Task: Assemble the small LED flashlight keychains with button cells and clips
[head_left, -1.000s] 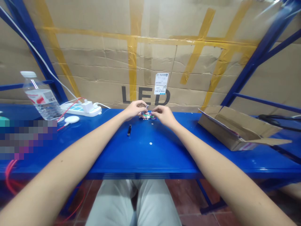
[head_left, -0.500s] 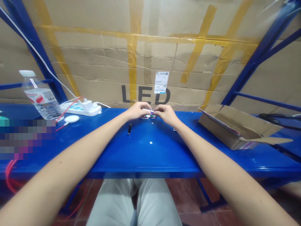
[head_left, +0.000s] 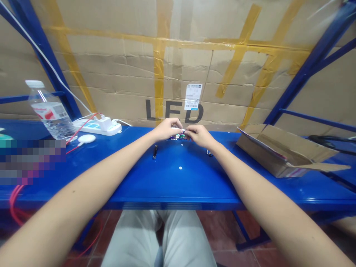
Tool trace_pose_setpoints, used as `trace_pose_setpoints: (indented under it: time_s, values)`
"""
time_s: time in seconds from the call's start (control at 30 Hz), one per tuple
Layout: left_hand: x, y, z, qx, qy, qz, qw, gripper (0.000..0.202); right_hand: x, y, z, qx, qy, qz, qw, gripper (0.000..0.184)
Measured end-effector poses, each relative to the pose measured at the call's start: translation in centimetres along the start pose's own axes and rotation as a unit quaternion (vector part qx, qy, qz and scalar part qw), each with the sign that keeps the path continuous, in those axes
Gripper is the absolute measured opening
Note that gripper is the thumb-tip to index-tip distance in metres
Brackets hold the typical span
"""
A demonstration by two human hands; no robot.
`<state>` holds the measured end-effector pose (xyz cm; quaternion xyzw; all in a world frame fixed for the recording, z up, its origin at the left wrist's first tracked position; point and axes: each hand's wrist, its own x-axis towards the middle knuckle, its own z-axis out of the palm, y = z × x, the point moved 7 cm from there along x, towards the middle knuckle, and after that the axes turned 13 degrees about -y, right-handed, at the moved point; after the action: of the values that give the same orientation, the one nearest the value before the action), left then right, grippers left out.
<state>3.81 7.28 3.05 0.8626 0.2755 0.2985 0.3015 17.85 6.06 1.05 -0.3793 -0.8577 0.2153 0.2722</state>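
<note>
My left hand (head_left: 167, 129) and my right hand (head_left: 199, 135) meet near the back of the blue table, fingertips almost touching. Both are closed in a pinch at a small whitish piece (head_left: 183, 131), too small and too covered by fingers to name. Just below the fingers, a cluster of small shiny multicoloured pieces (head_left: 178, 137) shows in part. A short black stick-like item (head_left: 155, 152) lies to the left, nearer me. Beside my right wrist is a small dark and white item (head_left: 209, 152), partly hidden by the arm.
An open cardboard box (head_left: 278, 155) stands on the blue table (head_left: 167, 185) at right. On the left are a water bottle (head_left: 52, 111), a white power strip (head_left: 97, 127), a white round device (head_left: 86, 138) and red cables (head_left: 16, 200). A large taped carton (head_left: 125, 74) rises behind.
The whole view has shifted slightly to the right. Both hands stay together at the small whitish piece, with the fingers a little rearranged and more of the coloured pieces visible below.
</note>
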Motion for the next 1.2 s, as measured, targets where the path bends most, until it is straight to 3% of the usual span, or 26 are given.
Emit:
trace_pose_setpoints:
  time_s: [0.33,0.53,0.77,0.93,1.2]
  values:
    - [0.0,-1.4,1.3,-0.088,-0.053,-0.126,0.987,0.011,-0.3,-1.4,-0.4,-0.104,0.006,-0.038,0.994,0.024]
    - [-0.3,-0.8,1.5,-0.085,-0.101,-0.123,0.984,0.027,-0.5,-2.3,-0.2,-0.128,-0.002,-0.076,0.989,0.026]
    - [-0.8,-1.1,2.0,-0.143,-0.159,-0.175,0.961,0.022,-0.5,-3.0,0.4,-0.126,-0.032,-0.092,0.987,0.025]
    - [-0.6,-0.6,2.0,-0.119,-0.161,-0.142,0.969,0.015,-0.5,-2.9,0.3,-0.107,-0.041,-0.076,0.991,0.025]
    - [0.0,0.3,2.0,0.073,-0.112,-0.042,0.990,0.007,-0.3,-0.5,0.5,-0.001,-0.082,-0.010,0.997,0.030]
